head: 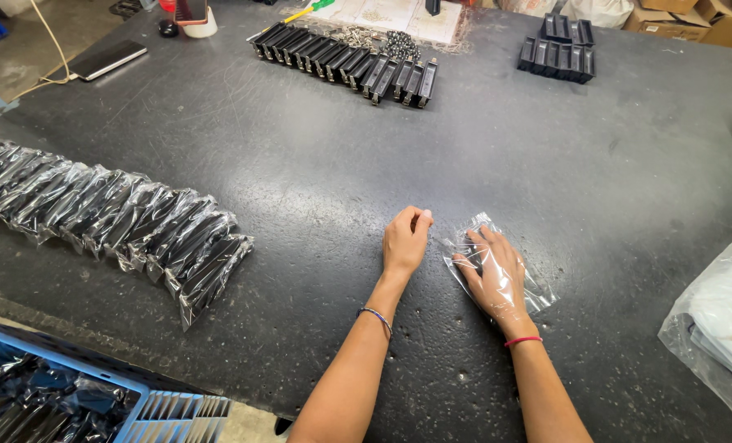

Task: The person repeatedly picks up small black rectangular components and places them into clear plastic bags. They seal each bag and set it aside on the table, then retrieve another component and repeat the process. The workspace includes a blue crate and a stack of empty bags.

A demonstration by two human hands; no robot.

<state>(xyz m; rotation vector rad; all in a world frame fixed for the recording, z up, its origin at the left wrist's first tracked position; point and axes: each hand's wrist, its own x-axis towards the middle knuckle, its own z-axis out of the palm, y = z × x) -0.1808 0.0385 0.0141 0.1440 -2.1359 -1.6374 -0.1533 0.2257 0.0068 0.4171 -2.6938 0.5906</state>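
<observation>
My right hand [494,277] lies inside a small clear plastic bag [538,291] that rests flat on the dark table [317,172]; the film covers my fingers and the back of the hand. My left hand [405,240] rests on the table just left of the bag, fingers curled, its fingertips at the bag's open end near the top left corner. I cannot tell if it pinches the film. A row of black parts wrapped in clear bags [112,217] lies at the left.
Unwrapped black parts stand in a long row [345,64] at the back and a smaller group [556,51] at back right. A blue crate [62,394] with bagged parts sits at bottom left. A pile of clear bags [723,316] lies at right. A phone [107,59] lies far left.
</observation>
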